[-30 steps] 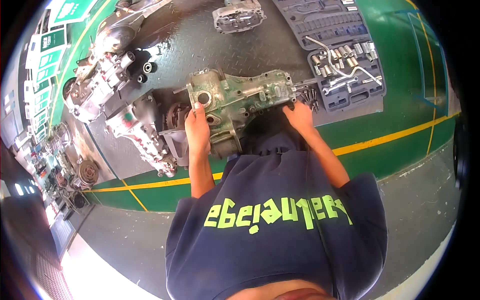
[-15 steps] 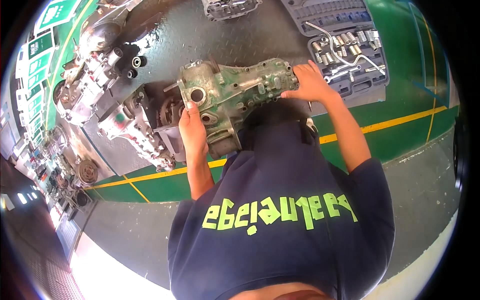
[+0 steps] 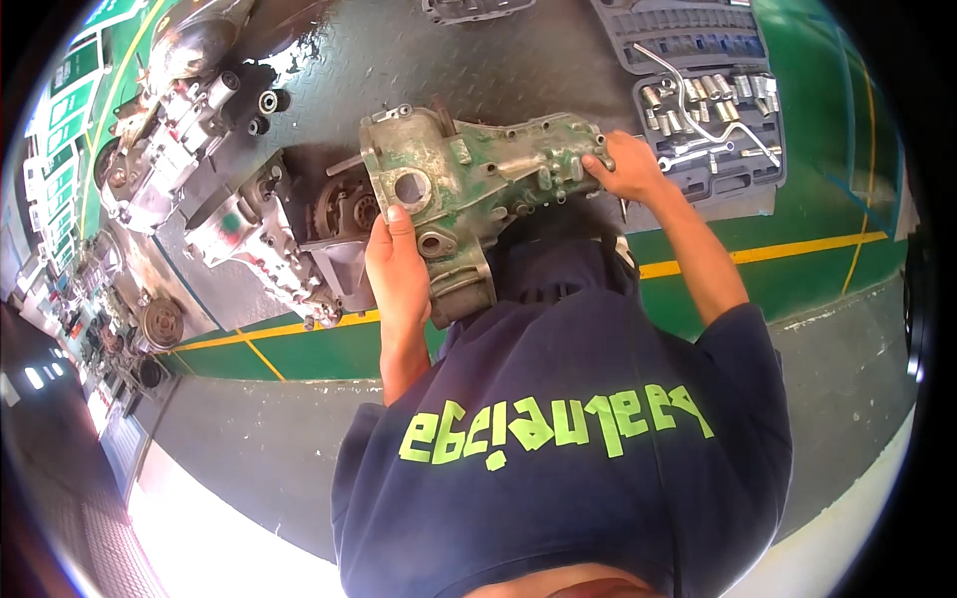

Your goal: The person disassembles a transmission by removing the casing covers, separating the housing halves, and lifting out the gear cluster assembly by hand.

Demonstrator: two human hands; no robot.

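A worn green-and-grey metal gearbox housing lies across in front of me, close to my body. On its wide left end, my left hand grips the flange, thumb up beside a round opening. My right hand is wrapped round the narrow right end, thumb on top and fingers over the far edge. The fingers under the housing are hidden. Just left of my left hand, an open casing with a round gear-like part inside sits partly behind the housing.
An open grey socket set case with a bent steel handle lies at the right. More gearbox casings stand at the left, near small bearing rings. Another metal cover is at the far edge of the dark metal tabletop.
The housing has turned slightly and shifted right with both hands on it, showing more of its round openings. My right hand's fingers have curled closer round the end.
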